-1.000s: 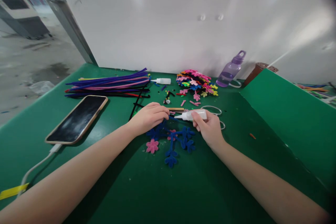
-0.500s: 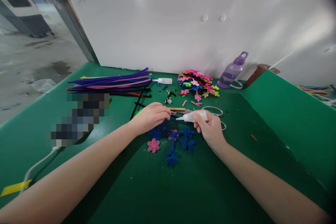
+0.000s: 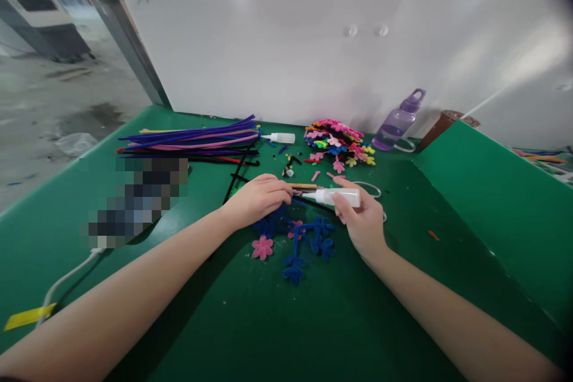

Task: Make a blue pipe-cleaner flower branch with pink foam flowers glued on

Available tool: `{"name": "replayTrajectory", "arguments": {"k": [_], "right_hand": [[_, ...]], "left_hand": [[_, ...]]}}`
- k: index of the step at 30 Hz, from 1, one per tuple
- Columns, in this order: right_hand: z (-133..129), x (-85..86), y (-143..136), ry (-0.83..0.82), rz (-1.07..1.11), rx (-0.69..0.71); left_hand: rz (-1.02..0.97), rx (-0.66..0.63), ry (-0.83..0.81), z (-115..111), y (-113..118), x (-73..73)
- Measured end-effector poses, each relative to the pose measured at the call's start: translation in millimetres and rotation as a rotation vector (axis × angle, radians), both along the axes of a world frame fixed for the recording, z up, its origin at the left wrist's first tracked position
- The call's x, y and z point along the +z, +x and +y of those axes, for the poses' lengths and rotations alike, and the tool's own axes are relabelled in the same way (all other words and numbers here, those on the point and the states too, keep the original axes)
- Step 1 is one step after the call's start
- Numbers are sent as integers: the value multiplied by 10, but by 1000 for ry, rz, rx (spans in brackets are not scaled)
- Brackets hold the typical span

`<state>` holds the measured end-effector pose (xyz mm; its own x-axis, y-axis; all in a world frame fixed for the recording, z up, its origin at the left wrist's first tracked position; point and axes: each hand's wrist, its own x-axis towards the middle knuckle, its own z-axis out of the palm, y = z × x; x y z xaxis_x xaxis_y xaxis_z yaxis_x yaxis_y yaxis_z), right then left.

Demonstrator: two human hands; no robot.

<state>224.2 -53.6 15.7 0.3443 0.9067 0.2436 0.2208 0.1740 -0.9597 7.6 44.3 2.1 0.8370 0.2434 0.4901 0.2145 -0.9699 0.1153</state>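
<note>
My right hand is closed around a small white glue bottle, its thin nozzle pointing left toward the fingertips of my left hand. Those left fingers are pinched together at the upper left of a blue fuzzy snowflake-like piece, on something too small to make out. A pink flower lies at the lower left of the blue piece, and another pink bit shows at its middle. Just behind the hands lies a wooden-coloured stick. White-handled scissors are partly covered by my right hand.
Behind are a bundle of fuzzy sticks, a second glue bottle, a heap of colourful flowers, a purple water bottle and a brown cup. A blurred-out device with a cable lies left; a green panel stands right.
My right hand has drawn the glue bottle slightly to the right, with its index finger now raised and extended along it. My left hand has stayed nearly in place.
</note>
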Motion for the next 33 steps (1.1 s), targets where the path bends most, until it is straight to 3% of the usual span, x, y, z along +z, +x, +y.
{"name": "replayTrajectory", "arguments": {"k": [6,10,14,22,33], "right_hand": [[36,-22,8,79,-52,4],[69,-50,5,69,50,-22],[63,-59,3,10,150,-6],[31,-7,-40,-171,97,73],[68,-25,-31,-195,254,58]], "left_hand": [[-14,-4,13,-5,6,19],[-11,8,10,-8,4,22],[-12,5,16,-10,4,18],[-35,-3,-16,-11,10,16],[-15,-14,-3,-3,-1,1]]}}
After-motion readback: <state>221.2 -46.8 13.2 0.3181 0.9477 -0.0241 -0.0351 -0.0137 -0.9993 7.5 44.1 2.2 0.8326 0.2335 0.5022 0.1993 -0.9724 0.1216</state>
